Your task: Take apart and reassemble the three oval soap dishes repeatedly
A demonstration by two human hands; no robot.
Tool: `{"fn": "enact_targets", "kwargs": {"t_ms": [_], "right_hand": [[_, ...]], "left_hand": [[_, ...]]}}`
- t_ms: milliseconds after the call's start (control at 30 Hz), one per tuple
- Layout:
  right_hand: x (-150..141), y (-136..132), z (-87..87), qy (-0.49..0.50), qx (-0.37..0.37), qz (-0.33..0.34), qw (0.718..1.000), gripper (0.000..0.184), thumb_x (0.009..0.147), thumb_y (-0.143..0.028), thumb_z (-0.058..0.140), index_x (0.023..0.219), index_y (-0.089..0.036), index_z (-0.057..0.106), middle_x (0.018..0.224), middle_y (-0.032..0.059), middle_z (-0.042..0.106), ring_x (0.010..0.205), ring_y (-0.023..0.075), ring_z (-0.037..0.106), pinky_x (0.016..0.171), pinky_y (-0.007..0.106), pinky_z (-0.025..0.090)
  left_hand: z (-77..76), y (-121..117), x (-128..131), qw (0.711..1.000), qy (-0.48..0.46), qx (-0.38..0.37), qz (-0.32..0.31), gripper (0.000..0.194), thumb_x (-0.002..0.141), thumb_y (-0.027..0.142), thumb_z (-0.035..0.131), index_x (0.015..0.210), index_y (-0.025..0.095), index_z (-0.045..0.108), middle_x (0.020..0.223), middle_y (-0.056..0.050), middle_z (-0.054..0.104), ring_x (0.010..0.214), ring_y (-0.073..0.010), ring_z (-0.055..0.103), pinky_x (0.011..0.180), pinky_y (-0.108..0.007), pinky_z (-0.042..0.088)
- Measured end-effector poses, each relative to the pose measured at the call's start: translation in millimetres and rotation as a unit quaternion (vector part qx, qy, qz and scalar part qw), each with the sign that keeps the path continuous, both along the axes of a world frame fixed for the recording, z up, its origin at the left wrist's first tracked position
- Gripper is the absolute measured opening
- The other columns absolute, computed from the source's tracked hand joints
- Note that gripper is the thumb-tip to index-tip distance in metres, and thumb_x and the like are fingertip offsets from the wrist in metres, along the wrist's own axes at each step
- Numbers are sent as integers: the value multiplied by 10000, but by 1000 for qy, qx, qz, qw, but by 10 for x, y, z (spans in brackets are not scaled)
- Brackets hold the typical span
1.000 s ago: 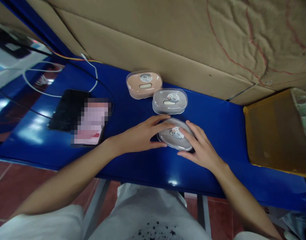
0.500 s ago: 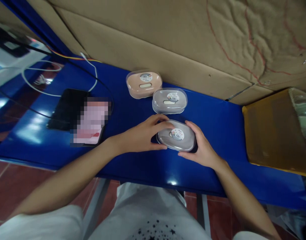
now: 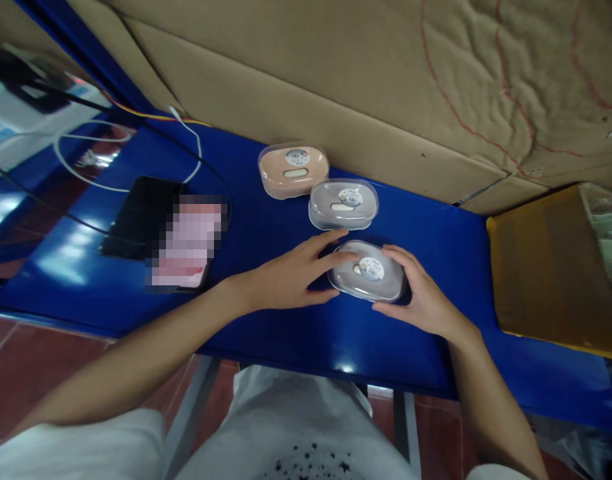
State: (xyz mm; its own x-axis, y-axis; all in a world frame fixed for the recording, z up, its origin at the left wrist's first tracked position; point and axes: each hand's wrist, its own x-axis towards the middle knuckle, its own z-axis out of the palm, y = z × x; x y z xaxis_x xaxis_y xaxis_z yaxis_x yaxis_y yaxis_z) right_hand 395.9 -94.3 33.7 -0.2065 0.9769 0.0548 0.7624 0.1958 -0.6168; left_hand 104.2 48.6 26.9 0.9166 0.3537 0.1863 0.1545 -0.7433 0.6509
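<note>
A grey oval plastic box with a clear lid (image 3: pixel 349 283) and a round label lies in front of me on the blue table (image 3: pixel 286 333). My right hand (image 3: pixel 421 287) grips its right end between thumb and fingers. At its left end is my left hand (image 3: pixel 296 273), its fingers spread; the index finger reaches over the lid and the thumb is at the near left edge. Behind it stand a second grey lidded box (image 3: pixel 321 208) and a peach one (image 3: pixel 273 175), both labelled, side by side.
A phone (image 3: pixel 191 243) with a blurred screen overlaps a black flat object (image 3: pixel 136 220) on the left, near white and black cables. On the right stands a cardboard box (image 3: pixel 541 273) with clear-wrapped items. Brown cardboard (image 3: pixel 336 80) lines the back.
The grey box in my hands has shifted slightly right with my right hand. My left hand's fingers have spread wider, and the whole view has moved a little.
</note>
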Motion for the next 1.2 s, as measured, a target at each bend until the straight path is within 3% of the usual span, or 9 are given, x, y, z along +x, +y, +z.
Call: {"fn": "enact_targets", "kwargs": {"t_ms": [233, 400, 600, 833, 1033, 1133, 1200], "right_hand": [[354, -57, 122, -78, 18, -89, 993, 860, 937, -562, 775, 1656, -318, 372, 1708, 152, 430, 1589, 410, 401, 1291, 665, 354], [516, -70, 121, -108, 40, -121, 986, 799, 972, -535, 733, 1656, -312, 386, 1726, 156, 416, 1607, 400, 378, 1297, 665, 328], [542, -63, 110, -82, 48, -103, 990, 762, 955, -490, 751, 1615, -312, 411, 1680, 165, 452, 1596, 388, 394, 1282, 679, 347], [525, -129, 220, -15, 6, -71, 997, 720, 922, -522, 800, 1549, -336, 497, 1647, 124, 496, 1558, 359, 463, 1279, 630, 396], [471, -137, 228, -17, -12, -60, 998, 730, 928, -525, 795, 1563, -337, 488, 1640, 123, 506, 1547, 355, 482, 1274, 623, 409], [452, -150, 269, -6, -27, -48, 998, 710, 927, -520, 802, 1551, -346, 510, 1648, 117, 504, 1543, 355, 488, 1271, 620, 412], [483, -152, 281, 17, -34, -48, 998, 666, 934, -520, 795, 1526, -351, 541, 1637, 109, 525, 1529, 353, 508, 1265, 605, 424]], "left_hand": [[49, 45, 14, 991, -10, 135, 26, 439, 1080, 264, 577, 1519, 262, 558, 1675, -166, 463, 1536, -347, 481, 1231, -600, 457], [91, 111, 34, 981, -8, 185, 55, 457, 1068, 235, 587, 1523, 255, 547, 1753, -189, 344, 1613, -375, 371, 1266, -646, 366], [108, 270, 201, 976, 16, 200, 85, 561, 1059, 251, 602, 1605, 242, 473, 1801, -203, 228, 1676, -396, 228, 1311, -638, 296], [-24, 487, 366, 969, 36, 198, 141, 689, 1056, 444, 638, 1662, 231, 388, 1815, -227, 148, 1677, -465, 154, 1303, -720, 196], [21, 455, 247, 970, 33, 195, 143, 594, 1041, 501, 650, 1536, 196, 532, 1714, -242, 359, 1617, -451, 313, 1296, -664, 278], [103, 399, 181, 974, 34, 182, 129, 540, 981, 508, 733, 1401, 184, 633, 1566, -240, 480, 1514, -449, 439, 1266, -643, 348], [147, 371, 151, 981, 48, 156, 109, 594, 934, 502, 791, 1409, 186, 625, 1514, -228, 496, 1454, -437, 498, 1239, -626, 398]]}}
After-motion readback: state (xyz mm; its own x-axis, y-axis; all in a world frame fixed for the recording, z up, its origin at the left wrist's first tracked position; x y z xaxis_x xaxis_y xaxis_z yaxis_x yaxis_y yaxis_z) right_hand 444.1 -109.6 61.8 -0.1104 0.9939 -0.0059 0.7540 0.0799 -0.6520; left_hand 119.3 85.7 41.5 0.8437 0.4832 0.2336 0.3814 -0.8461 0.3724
